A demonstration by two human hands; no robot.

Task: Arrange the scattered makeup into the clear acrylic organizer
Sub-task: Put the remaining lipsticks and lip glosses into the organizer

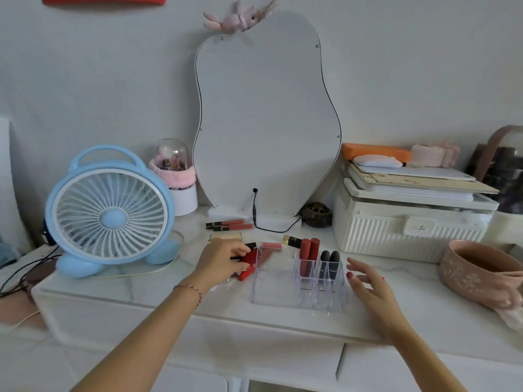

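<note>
The clear acrylic organizer (271, 290) stands at the front middle of the white dresser top. Its right-hand slots hold two red tubes (309, 254) and two dark grey tubes (329, 264), all upright. My left hand (223, 260) rests on a pile of red lip tubes (249, 263) just left of the organizer, fingers curled on a red tube with a black cap. My right hand (368, 284) hovers open beside the organizer's right wall, holding nothing. Two slim lip glosses (230, 224), a gold case (226, 237), a pink tube (271, 246) and a black-gold lipstick (293, 241) lie behind.
A blue desk fan (109, 213) stands at the left. A pear-shaped mirror (266, 117) leans on the wall, its black cable (271, 229) trailing across the top. A white storage box (407, 222) and a pink bowl (478, 270) are at the right.
</note>
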